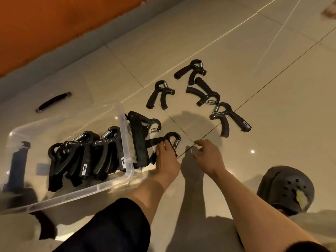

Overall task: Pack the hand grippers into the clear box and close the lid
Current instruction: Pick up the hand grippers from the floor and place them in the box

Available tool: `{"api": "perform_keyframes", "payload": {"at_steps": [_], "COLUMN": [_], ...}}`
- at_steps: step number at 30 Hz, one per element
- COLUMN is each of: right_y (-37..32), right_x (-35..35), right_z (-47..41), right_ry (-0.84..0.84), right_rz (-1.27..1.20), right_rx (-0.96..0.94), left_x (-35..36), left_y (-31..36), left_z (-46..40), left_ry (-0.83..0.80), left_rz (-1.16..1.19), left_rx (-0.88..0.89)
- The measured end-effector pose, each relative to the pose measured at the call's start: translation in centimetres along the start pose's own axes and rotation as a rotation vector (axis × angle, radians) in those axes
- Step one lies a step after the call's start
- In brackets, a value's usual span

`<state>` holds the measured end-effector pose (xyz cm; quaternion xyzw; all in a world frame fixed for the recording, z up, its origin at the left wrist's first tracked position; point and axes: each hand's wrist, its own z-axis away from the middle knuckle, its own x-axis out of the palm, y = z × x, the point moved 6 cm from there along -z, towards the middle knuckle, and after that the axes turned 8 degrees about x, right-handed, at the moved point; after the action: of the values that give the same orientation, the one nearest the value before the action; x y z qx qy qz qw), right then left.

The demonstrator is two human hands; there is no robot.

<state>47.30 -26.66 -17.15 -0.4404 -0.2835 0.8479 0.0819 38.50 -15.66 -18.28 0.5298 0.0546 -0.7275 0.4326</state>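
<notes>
- The person's two bare arms are reaching out over the tiled floor, with a dark sleeve on the left one.
- The left hand is resting on a black hand gripper just outside the clear box; its fingers are touching the handle, and its grip looks loose, though I cannot tell if it is really holding it.
- The right hand is hanging just above the floor, holding nothing, with its fingers softly bent.
- The clear box is sitting open on the floor to the left.
- A row of black hand grippers is lying packed side by side inside the box, springs pointing up.
- A black flat thing is leaning on the outside of the box's right wall, with another gripper beside it.
- Four more grippers are lying farther off on the floor: one alone, and three close in a line.
- A black handle is lying on a clear flat sheet beyond the box.
- A dark round helmet is lying at the right.
</notes>
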Motion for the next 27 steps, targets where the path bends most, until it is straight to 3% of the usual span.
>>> {"api": "perform_keyframes", "payload": {"at_steps": [8,10,14,17,19,21,25,27], "right_y": [1.9,2.3,4.7,6.5,6.9,6.1,2.3,0.8], "right_x": [1.8,0.7,-4.5,-6.7,-6.7,-5.7,-3.0,-2.9], "right_z": [-2.0,-2.3,-3.9,-5.2,-5.1,-4.6,-3.8,-3.2], "right_ry": [-0.124,-0.02,0.392,0.441,0.43,0.359,-0.087,-0.231], "right_rz": [0.063,0.046,0.022,-0.001,-0.022,-0.115,-0.448,-0.62], "right_rx": [-0.03,-0.036,0.132,0.284,0.274,0.172,0.046,0.074], "left_x": [1.6,1.8,1.8,1.2,1.0,1.0,-0.4,-2.0], "left_y": [-2.1,-2.1,-1.0,1.4,3.4,5.0,7.2,7.5], "left_z": [-1.7,-2.1,-2.4,-2.2,-2.4,-2.7,-2.7,-2.3], "left_ry": [0.129,0.114,0.134,0.214,0.233,0.233,0.144,0.133], "left_rz": [-0.141,-0.174,-0.167,-0.066,0.053,0.272,0.784,0.893], "left_rx": [-0.158,-0.144,-0.01,0.092,0.114,0.118,0.032,0.006]}}
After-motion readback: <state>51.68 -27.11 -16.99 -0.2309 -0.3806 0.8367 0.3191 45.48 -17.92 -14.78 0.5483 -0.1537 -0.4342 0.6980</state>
